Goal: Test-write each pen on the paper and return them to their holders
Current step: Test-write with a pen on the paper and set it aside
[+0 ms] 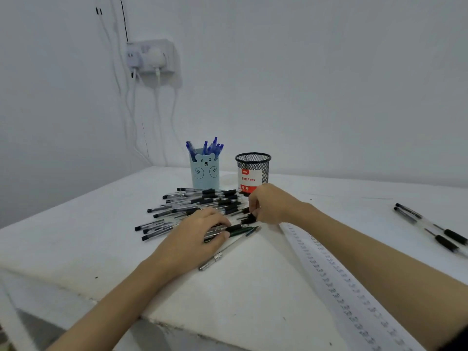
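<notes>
A heap of several black pens point(202, 201) lies on the white table point(253, 287) in front of two holders. The light blue bear holder point(205, 173) has several blue pens standing in it. The black mesh holder point(253, 171) beside it looks empty inside and carries a red and white label. My left hand point(197, 234) lies over the heap's near edge, fingers curled round a few black pens. My right hand point(268, 205) pinches black pen ends at the heap's right edge. The paper strip point(336, 279) with rows of small marks runs under my right forearm.
Two black pens point(430, 226) lie apart at the right edge of the table. A thin bare refill point(222, 253) lies just in front of my left hand. A wall socket point(152, 57) with white cables hangs at the back left. The table's corner drops off near me.
</notes>
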A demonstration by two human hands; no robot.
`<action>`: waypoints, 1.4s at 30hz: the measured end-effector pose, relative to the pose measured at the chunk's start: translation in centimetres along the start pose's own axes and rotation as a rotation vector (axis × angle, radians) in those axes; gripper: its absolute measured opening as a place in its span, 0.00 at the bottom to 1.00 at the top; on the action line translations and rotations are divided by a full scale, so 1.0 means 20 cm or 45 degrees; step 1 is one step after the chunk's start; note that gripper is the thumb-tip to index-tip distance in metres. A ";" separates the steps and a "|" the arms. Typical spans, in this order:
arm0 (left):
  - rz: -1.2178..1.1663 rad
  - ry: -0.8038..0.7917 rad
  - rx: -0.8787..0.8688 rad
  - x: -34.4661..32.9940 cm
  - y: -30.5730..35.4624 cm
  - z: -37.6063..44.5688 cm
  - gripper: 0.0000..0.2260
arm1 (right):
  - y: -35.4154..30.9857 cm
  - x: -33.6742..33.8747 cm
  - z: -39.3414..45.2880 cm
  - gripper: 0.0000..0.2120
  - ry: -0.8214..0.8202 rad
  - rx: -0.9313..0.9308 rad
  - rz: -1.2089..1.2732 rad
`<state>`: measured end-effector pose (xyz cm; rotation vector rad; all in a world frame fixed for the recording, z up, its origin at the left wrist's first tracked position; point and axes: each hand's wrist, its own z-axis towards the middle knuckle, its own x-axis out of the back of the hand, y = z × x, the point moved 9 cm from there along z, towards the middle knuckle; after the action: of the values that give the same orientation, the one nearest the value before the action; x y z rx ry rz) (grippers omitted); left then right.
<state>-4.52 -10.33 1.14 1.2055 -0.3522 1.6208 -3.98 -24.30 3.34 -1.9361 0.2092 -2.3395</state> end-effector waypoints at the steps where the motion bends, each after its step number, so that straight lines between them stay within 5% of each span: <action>1: -0.004 0.003 -0.002 0.00 0.00 0.00 0.15 | 0.00 -0.01 0.00 0.08 -0.024 0.004 -0.006; 9: -0.051 0.078 -0.019 0.04 0.02 0.00 0.12 | 0.17 0.17 -0.06 0.14 0.047 -0.049 -0.184; 15: -0.036 0.007 -0.100 0.01 0.15 0.10 0.12 | 0.52 0.41 -0.28 0.08 0.115 -0.280 -0.074; 17: -0.027 -0.038 -0.162 -0.04 0.25 0.17 0.17 | 0.63 0.45 -0.38 0.07 0.161 -0.384 0.084; 23: 0.037 -0.269 -0.209 -0.28 0.47 0.35 0.10 | 0.82 0.41 -0.65 0.08 0.205 -0.610 1.023; 27: 0.021 -0.375 -0.172 -0.42 0.49 0.41 0.13 | 0.87 0.38 -0.73 0.06 0.439 -0.763 1.648; 29: -0.004 -0.393 -0.153 -0.46 0.48 0.42 0.14 | 0.87 0.37 -0.74 0.09 0.511 -0.793 1.760; 34: -0.031 -0.322 -0.172 -0.48 0.51 0.40 0.16 | 0.78 0.34 -0.69 0.34 0.349 -0.668 2.101; 39: -0.084 -0.224 -0.152 -0.46 0.50 0.41 0.24 | 0.72 0.32 -0.63 0.34 0.319 -0.607 2.209; 42: -0.235 -0.244 -0.072 -0.46 0.48 0.43 0.20 | 0.71 0.29 -0.61 0.31 0.357 -0.636 2.243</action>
<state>-8.63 -25.57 0.53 1.3141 -0.3932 1.3337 -17.13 -38.75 4.27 -0.6063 1.7060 -1.1928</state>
